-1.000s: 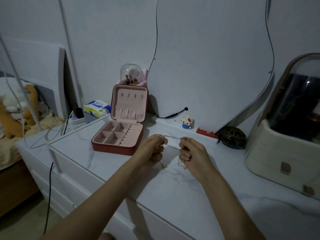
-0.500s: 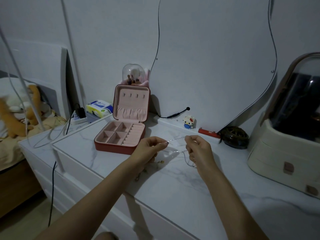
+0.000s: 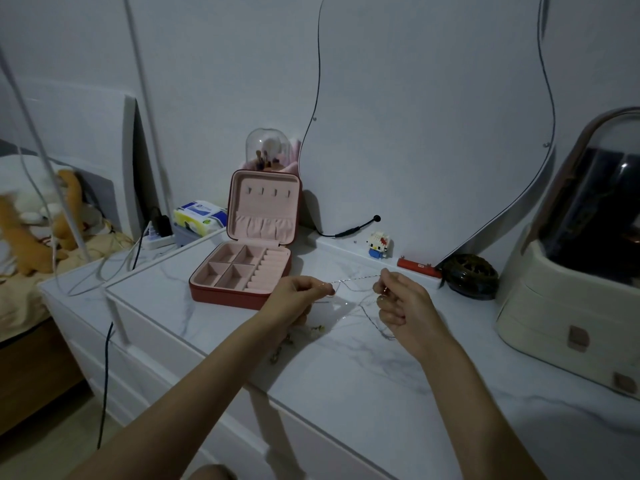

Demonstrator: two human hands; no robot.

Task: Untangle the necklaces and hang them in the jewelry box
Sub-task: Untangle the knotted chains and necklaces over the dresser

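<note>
A thin silver necklace chain is stretched between my two hands above the marble top. My left hand pinches its left end and my right hand pinches its right end. More fine chain loops hang tangled below, with small gold pendants resting on the surface under my left hand. The red jewelry box lies open just left of my left hand, its pink lid upright with a row of small hooks that hold nothing.
The white marble dresser top carries a dark round holder, a red bar, a small brick figure and a cream cosmetic case at right. A wavy mirror leans on the wall. Cables and a tissue pack sit at left.
My hands have drawn apart, pulling the top strand of chain taut and longer between them. The view has shifted slightly, so the box sits a little further right in the frame.
</note>
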